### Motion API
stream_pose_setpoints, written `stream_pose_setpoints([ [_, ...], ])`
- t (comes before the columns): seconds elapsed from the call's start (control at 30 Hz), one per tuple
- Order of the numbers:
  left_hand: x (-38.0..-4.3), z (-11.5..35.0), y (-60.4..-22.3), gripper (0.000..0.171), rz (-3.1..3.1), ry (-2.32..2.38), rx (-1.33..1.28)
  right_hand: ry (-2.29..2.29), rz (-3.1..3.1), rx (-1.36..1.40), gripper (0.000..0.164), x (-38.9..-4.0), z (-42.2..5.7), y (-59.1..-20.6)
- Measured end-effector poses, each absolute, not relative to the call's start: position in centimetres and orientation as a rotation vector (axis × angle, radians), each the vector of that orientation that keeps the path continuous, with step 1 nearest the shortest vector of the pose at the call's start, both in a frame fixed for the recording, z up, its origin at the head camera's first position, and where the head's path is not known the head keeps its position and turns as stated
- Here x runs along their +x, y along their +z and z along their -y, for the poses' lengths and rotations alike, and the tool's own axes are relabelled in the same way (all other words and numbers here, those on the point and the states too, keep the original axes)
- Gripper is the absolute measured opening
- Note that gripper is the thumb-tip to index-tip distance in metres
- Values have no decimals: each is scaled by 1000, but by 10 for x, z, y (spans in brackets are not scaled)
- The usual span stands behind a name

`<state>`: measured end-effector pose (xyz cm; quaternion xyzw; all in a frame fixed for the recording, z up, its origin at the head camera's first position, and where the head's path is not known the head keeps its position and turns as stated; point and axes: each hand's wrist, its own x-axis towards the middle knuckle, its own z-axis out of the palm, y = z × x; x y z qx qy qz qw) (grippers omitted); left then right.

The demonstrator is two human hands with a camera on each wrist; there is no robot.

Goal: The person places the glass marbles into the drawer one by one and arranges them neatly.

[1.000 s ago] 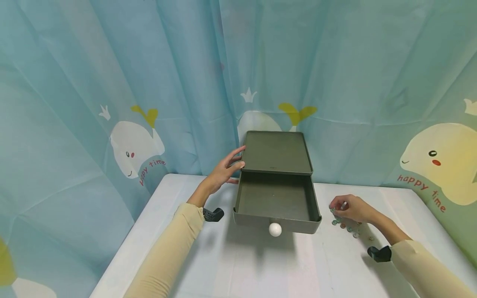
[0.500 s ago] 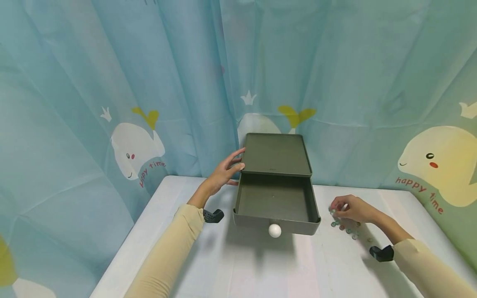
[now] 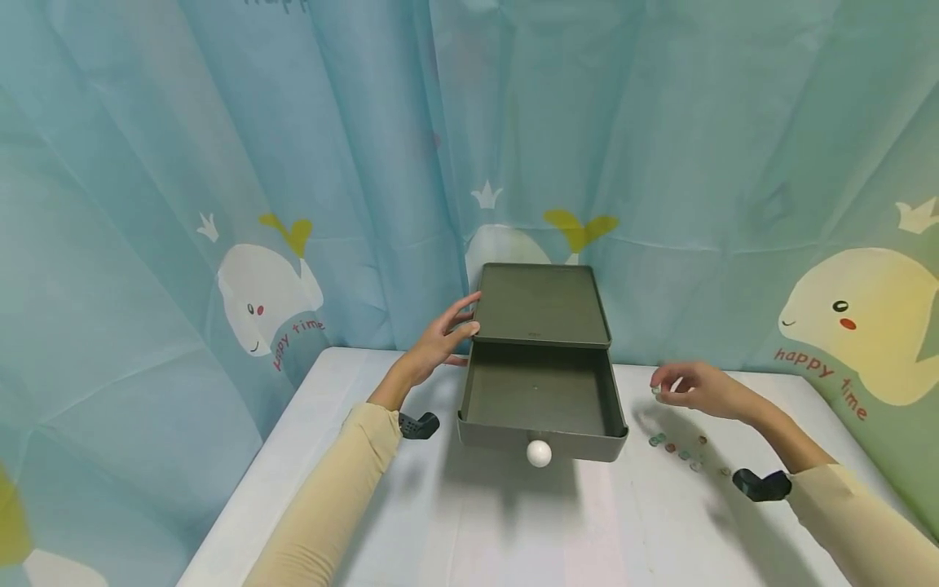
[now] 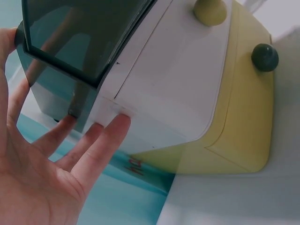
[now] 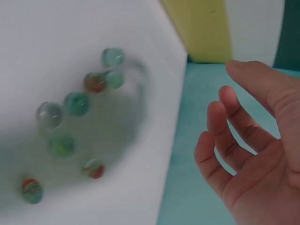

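My left hand [image 3: 434,346] rests with spread fingers against the left side of a small drawer box [image 3: 543,302]. The box's grey-green top drawer [image 3: 546,391], with a white round knob [image 3: 539,453], is pulled out, and no contents show inside. To the right, my right hand [image 3: 697,389] is raised above the table, pinching a small pale glass marble [image 3: 656,390] between thumb and fingertips. In the right wrist view the thumb hides that marble. Several loose glass marbles [image 5: 77,103], green, clear and reddish, lie on the table below this hand.
Below the pulled-out drawer, the left wrist view shows a white drawer [image 4: 178,79] and a yellow drawer [image 4: 243,112] with round knobs. The white table [image 3: 396,522] meets a blue whale-print curtain [image 3: 381,163] behind the box.
My right hand has lifted up from the marbles on the table, carrying one at its fingertips. The left hand and the box stay in place.
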<state>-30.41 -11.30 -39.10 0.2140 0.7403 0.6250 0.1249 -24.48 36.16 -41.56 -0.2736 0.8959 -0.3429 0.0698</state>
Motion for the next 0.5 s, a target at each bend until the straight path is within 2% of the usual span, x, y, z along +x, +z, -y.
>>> stream_pose_setpoints([
  [0.5,-302,112,-390,60,-2152,1823,634,-1162,-2825,-886,14,-235,-341,-369],
])
